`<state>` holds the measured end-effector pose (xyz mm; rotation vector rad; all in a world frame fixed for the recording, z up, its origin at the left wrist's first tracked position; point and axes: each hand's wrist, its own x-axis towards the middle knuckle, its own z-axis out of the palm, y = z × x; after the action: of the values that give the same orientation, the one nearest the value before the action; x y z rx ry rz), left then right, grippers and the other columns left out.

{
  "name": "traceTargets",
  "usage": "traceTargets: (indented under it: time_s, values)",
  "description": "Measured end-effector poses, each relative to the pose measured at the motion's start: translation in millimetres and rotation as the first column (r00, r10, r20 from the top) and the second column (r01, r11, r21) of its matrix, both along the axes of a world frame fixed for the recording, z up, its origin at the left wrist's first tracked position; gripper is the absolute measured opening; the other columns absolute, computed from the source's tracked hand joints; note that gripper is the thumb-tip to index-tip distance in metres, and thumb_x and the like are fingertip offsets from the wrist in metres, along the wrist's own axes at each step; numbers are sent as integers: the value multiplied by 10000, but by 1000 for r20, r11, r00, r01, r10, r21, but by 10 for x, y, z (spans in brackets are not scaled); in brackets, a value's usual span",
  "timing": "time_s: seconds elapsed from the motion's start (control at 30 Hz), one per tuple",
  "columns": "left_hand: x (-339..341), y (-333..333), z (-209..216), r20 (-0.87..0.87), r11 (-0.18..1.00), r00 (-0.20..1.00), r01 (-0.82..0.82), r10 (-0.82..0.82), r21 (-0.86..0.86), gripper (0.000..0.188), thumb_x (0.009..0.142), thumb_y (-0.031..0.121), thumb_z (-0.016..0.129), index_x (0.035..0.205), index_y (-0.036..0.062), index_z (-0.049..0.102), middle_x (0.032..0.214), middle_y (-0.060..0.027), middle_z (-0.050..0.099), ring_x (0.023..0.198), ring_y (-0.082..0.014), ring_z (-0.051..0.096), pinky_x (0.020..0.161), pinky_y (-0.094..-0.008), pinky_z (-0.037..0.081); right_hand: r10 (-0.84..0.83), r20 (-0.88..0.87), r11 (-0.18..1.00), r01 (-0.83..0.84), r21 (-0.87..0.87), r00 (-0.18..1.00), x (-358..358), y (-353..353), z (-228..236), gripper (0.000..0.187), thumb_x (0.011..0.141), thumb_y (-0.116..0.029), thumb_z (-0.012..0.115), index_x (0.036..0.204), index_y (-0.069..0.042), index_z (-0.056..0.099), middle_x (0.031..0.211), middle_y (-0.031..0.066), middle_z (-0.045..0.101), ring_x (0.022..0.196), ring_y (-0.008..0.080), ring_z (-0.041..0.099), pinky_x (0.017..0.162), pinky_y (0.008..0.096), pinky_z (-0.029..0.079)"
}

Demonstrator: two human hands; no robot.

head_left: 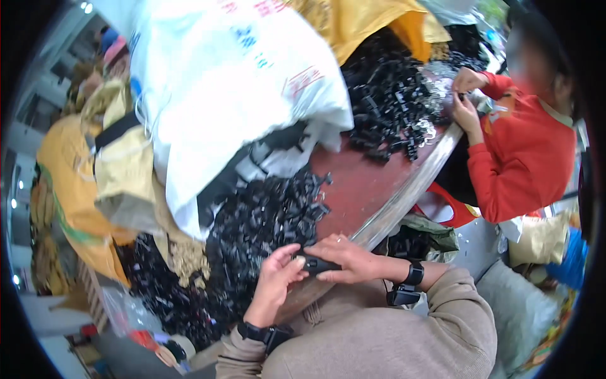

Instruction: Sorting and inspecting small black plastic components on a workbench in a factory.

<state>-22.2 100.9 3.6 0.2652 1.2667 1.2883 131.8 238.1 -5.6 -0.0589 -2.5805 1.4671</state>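
At the near edge of the table, a small dark plastic piece [319, 264] is held between my two hands. My left hand [275, 278] pinches its left end with the thumb and a finger. Bent over its top and right side are the fingers of my right hand [347, 258]. Just beyond my hands lies a large heap of black plastic parts [259, 218], spilling left along the table edge. A few small pale brassy pieces [189, 260] sit at the heap's left side.
A big white woven sack [246, 82] rests behind the heap on the reddish table [353, 189]. Yellow sacks [79, 183] stand left. Another black heap [391, 95] lies farther right, beside a person in a red top [524, 151] handling a small part. Bags fill the right floor.
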Motion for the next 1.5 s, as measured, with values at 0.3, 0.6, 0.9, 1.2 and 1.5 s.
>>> traceTargets:
  time_s: [0.3,0.6,0.9,1.2,1.5]
  values:
    - [262,348,8,56,995,994,99,-99,4,384,775,62,584,1133,16,454,887,-56,584,642,-107,567,564,-187,472,152,-313,930,-243,-276,938,111,201,-84,784,713,-366,615,1289,-1,227,1289,165,296,1170,318,303,957,404,231]
    - [306,473,-125,78,994,992,105,-103,-24,331,794,73,554,1104,6,460,885,-64,576,712,-132,583,583,-213,482,71,-413,936,-204,-288,908,160,368,-156,653,735,-311,602,1235,11,331,1199,173,406,1114,318,384,917,377,317]
    - [432,661,-35,177,992,983,30,-52,126,462,841,342,459,1154,4,422,1035,-119,536,935,-184,521,803,-309,431,-272,-502,930,89,-357,821,208,376,-129,338,726,-188,583,1000,0,517,962,135,546,912,286,522,800,348,402]
    - [500,965,215,-16,971,996,91,-90,220,566,865,446,331,1230,14,332,1112,-167,496,988,-250,503,896,-362,365,-197,-594,942,-19,-336,780,90,274,86,188,696,-139,577,841,-25,539,853,66,549,800,237,527,731,332,410]
    - [728,799,154,-130,991,991,4,14,133,490,840,327,453,1206,17,354,1149,-162,450,1033,-254,465,883,-343,381,-346,-596,938,258,-231,725,154,442,-17,402,682,-238,613,1007,-28,502,919,95,541,842,237,524,687,310,398]
